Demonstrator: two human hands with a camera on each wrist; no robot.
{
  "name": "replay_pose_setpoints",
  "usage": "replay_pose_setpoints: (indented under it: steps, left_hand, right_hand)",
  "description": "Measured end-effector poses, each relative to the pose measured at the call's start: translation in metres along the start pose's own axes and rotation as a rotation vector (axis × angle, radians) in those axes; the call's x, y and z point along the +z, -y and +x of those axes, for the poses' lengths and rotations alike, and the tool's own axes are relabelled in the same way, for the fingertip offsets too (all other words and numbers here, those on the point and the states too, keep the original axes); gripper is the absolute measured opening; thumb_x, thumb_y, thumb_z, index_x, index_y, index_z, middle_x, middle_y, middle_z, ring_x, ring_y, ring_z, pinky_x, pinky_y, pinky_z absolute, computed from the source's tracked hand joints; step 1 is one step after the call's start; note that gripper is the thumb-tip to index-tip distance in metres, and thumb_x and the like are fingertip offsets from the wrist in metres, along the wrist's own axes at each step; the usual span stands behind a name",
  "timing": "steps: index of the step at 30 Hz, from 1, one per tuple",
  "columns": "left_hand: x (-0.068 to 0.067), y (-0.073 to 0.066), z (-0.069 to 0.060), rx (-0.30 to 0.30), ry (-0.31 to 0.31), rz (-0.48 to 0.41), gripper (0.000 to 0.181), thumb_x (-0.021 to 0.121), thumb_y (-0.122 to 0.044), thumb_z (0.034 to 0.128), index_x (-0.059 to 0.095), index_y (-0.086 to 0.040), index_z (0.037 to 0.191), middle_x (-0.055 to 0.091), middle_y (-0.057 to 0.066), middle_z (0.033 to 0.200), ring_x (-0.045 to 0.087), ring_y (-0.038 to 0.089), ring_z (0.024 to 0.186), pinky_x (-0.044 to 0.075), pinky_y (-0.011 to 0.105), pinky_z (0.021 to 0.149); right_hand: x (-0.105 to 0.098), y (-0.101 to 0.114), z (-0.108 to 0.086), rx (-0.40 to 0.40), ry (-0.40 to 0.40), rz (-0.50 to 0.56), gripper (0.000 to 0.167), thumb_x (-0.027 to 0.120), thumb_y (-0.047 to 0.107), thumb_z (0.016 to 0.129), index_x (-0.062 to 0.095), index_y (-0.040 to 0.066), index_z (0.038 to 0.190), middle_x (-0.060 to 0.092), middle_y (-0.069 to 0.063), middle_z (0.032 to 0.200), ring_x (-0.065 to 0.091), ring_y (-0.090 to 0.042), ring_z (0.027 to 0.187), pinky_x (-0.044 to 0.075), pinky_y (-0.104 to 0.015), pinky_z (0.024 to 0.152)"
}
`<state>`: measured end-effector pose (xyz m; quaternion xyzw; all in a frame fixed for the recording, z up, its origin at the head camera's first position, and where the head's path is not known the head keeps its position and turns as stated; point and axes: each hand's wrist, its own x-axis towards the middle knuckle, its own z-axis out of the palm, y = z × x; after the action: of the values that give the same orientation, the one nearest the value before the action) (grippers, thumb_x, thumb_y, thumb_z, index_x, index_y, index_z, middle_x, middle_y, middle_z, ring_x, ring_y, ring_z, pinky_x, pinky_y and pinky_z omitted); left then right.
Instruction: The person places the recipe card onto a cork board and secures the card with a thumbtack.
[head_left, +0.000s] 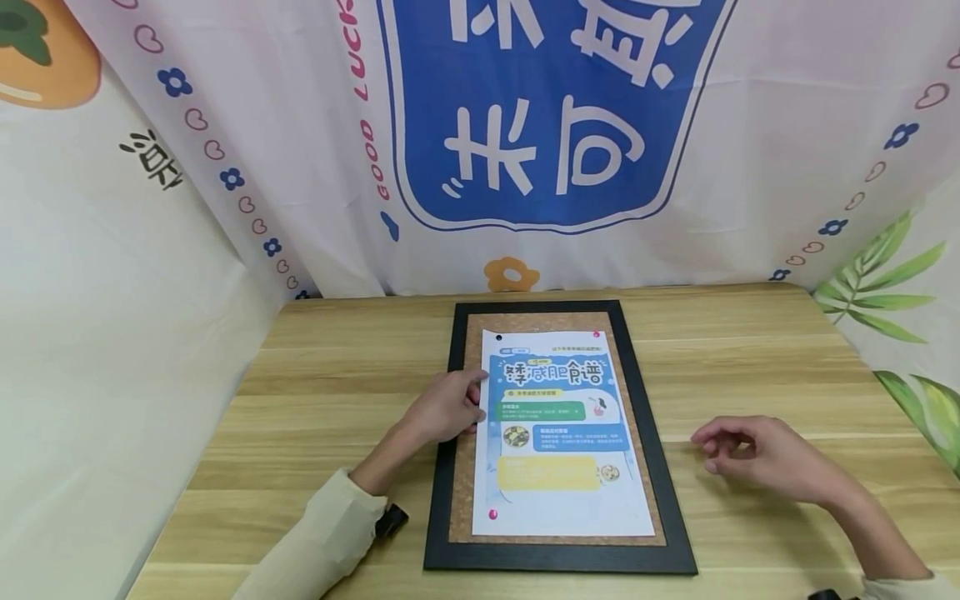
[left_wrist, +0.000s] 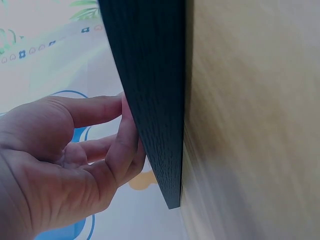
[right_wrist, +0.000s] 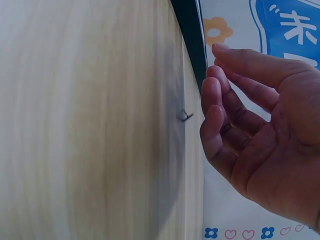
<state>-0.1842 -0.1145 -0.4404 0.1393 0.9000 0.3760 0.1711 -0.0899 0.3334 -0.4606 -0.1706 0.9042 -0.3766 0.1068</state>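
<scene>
A printed poster (head_left: pixel 558 508) with Chinese text lies on a cork board (head_left: pixel 465 500) in a black frame (head_left: pixel 558 558). A black pushpin (head_left: pixel 498 337) sits at its top left corner, a pink pushpin (head_left: pixel 596 334) at top right, and another pink pushpin (head_left: pixel 492 514) at bottom left. My left hand (head_left: pixel 448 407) reaches over the frame's left side, with loosely bent fingertips at the poster's left edge. In the left wrist view the frame (left_wrist: pixel 150 75) partly hides those fingertips. My right hand (head_left: pixel 765 458) hovers right of the board, fingers loosely curled, holding nothing visible.
A small, thin dark object (right_wrist: pixel 185 116) shows near the right fingertips in the right wrist view; its kind is unclear. The board rests on a wooden table (head_left: pixel 337 383). A printed curtain (head_left: pixel 720 242) hangs behind the table's far edge.
</scene>
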Motion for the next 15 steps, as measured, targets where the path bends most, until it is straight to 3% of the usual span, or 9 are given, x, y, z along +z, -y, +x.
replay_pose_setpoints:
  steps: [15]
  left_hand:
    - [0.001, 0.001, 0.002, 0.014, -0.001, 0.009, 0.063, 0.072, 0.013, 0.0926, 0.052, 0.008, 0.152, 0.063, 0.011, 0.094, 0.068, 0.015, 0.066, 0.058, 0.024, 0.057]
  right_hand:
    - [-0.02, -0.024, -0.004, 0.011, -0.009, -0.05, 0.024, 0.083, 0.008, 0.092, 0.076, 0.009, 0.115, 0.075, 0.008, 0.095, 0.064, 0.002, 0.082, 0.056, -0.022, 0.066]
